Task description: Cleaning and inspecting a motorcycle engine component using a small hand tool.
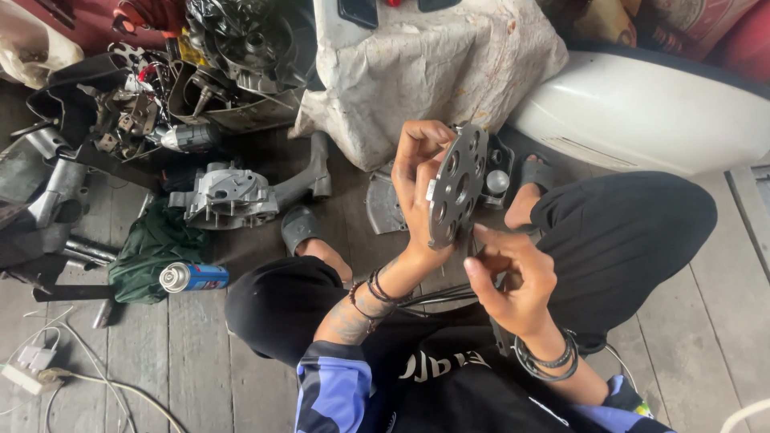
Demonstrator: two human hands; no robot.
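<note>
- Pinching at the lower edge of a round grey metal plate with holes [457,188], the right hand [509,281] has its fingers curled.
- The left hand [417,180] grips that plate upright above the knees.
- A blue spray can [192,277] lies on the wooden plank floor [200,361], beside a green cloth [152,248].
- A grey engine casing [228,195] sits beyond.

Left hand [419,188]: palm and fingertips hidden behind perforated metal disc [457,191]. Disc lower rim covered by right hand [513,277] fingertips. Parts heap [160,88] at 10 o'clock: tangled, single pieces too small to tell. White bodywork [642,112] at 2 o'clock cut by right edge. Small part [497,181] behind disc, possibly bearing. Cable [80,377] at 8 o'clock runs off bottom edge.
</note>
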